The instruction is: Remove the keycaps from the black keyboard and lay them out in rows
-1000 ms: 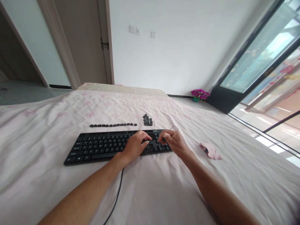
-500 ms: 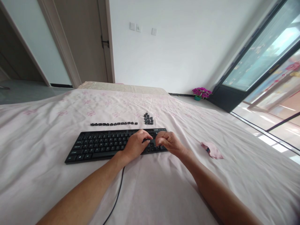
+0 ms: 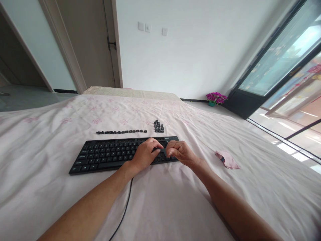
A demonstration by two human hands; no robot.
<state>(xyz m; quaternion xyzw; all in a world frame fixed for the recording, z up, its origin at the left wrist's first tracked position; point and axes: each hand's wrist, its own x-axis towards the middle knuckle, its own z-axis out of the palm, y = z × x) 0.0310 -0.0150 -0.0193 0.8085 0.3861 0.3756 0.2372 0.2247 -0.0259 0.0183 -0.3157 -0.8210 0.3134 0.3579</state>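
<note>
A black keyboard (image 3: 107, 154) lies on a pale pink flowered sheet (image 3: 50, 140). My left hand (image 3: 145, 154) rests with curled fingers on the keys near its right part. My right hand (image 3: 181, 152) is beside it over the right end, fingers pinched together over the keys; what they hold is too small to make out. Behind the keyboard a row of loose black keycaps (image 3: 121, 132) lies on the sheet, with a small cluster of keycaps (image 3: 158, 127) to its right.
The keyboard's black cable (image 3: 122, 214) runs toward me between my arms. A crumpled pink cloth (image 3: 227, 159) lies to the right. A purple flower pot (image 3: 215, 98) stands on the floor by the glass door; a door is at back left.
My right hand moved left and down onto the keyboard's right end, closer to my left hand; the thin looped tool seen above it earlier no longer shows.
</note>
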